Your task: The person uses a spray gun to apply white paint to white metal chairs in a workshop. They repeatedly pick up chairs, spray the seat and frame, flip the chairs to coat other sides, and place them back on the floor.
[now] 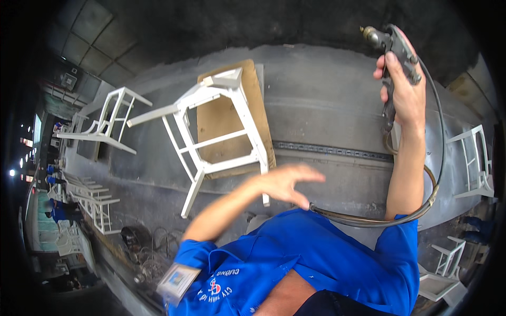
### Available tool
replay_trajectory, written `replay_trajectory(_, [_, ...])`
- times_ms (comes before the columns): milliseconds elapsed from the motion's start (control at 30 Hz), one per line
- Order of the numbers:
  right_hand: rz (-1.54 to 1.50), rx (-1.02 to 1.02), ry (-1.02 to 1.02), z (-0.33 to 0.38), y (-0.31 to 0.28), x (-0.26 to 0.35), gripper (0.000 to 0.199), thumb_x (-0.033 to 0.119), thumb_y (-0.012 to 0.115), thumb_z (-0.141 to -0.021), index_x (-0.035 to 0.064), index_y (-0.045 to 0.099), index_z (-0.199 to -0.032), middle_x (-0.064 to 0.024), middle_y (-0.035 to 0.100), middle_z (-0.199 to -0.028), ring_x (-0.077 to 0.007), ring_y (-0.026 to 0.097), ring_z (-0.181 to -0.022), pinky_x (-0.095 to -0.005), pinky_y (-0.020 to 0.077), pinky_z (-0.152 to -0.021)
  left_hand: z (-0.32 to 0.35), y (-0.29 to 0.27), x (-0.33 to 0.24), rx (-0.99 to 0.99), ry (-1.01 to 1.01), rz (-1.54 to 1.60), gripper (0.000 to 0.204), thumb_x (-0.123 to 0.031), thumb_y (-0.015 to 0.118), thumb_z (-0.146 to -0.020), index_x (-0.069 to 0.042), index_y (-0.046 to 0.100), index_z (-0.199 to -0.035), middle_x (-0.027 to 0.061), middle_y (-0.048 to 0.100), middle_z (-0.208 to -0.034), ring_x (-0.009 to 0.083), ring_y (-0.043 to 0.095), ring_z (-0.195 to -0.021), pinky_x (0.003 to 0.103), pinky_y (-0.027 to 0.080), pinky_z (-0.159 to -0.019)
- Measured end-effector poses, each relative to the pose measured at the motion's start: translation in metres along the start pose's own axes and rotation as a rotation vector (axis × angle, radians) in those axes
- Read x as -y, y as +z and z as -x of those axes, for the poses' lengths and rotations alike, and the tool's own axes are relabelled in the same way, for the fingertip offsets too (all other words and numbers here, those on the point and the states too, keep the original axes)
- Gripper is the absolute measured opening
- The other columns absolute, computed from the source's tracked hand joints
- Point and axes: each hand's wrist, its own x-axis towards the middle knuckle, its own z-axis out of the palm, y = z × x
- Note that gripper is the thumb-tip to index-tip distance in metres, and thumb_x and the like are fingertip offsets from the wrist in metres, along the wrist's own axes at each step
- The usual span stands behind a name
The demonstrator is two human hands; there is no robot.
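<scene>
Holding the spray gun (394, 50) raised in your right hand (403, 89), grip closed around its handle, your left hand (287, 184) hangs open and empty. The hose (379, 218) loops near your shirt; it could snag and jerk your aim off the white chair (216, 126).

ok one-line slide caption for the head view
Right hand grips a spray gun with hose, left hand open above a white chair frame on cardboard.
</scene>
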Motion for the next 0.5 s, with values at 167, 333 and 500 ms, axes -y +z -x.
replay_trajectory(167, [0.039,0.081,0.313,0.037,0.024,-0.072,0.060,0.028,0.069,-0.102,0.0163,0.048,-0.157,-0.0038,0.067,-0.096,-0.0102,0.065,-0.078,-0.0218,0.0486,-0.049,0.004,0.153,0.093,0.123,-0.248,0.441,0.054,-0.037,0.072,-0.097,-0.010,0.061,-0.142,0.0159,0.059,-0.147,0.0371,0.052,-0.139,0.046,0.041,-0.118])
replay_trajectory(333, [-0.003,0.324,0.528,0.071,0.069,-0.127,0.059,0.025,0.068,-0.101,0.0268,0.049,-0.157,-0.0023,0.069,-0.107,-0.0083,0.064,-0.077,-0.0234,0.0498,-0.048,0.036,0.162,0.089,-0.038,-0.291,0.436,0.035,-0.028,0.068,-0.099,-0.002,0.069,-0.123,0.0132,0.069,-0.126,0.0325,0.064,-0.119,0.043,0.049,-0.104])
replay_trajectory(500, [-0.038,0.516,0.595,0.071,0.122,-0.171,0.057,0.031,0.068,-0.100,0.0273,0.053,-0.154,-0.0043,0.070,-0.111,-0.0117,0.066,-0.080,-0.0309,0.0545,-0.062,0.073,0.156,0.068,-0.218,-0.349,0.446,0.033,-0.030,0.069,-0.099,-0.002,0.069,-0.117,0.0133,0.069,-0.115,0.0325,0.067,-0.108,0.043,0.052,-0.096])
